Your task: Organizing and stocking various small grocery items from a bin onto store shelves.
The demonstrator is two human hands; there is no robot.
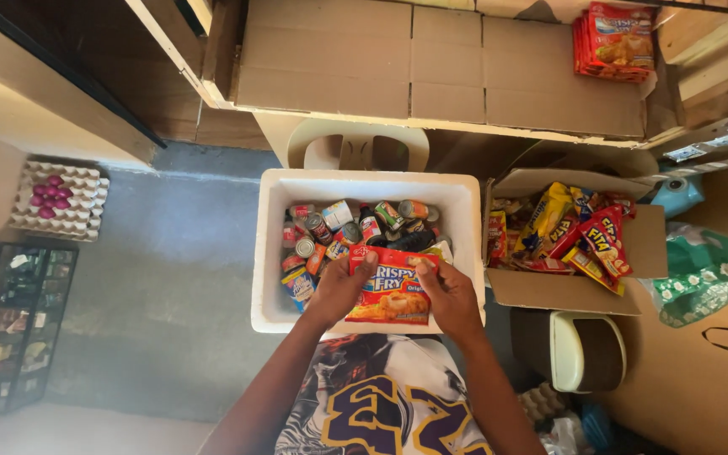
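Observation:
Both hands hold a red and orange food sachet pack [393, 288] over a white foam box [273, 253]. My left hand [343, 286] grips its left edge and my right hand [451, 297] grips its right edge. Inside the foam box lie several tins and small bottles [343, 223]. A stack of matching red sachets [615, 40] lies at the far right of a cardboard-lined shelf [431, 72].
An open cardboard box [566, 291] of snack packets [579, 232] stands right of the foam box. An egg tray [59, 200] with pink eggs and a glass display case [14, 324] are at the left. A white plastic chair [355, 143] stands behind the foam box.

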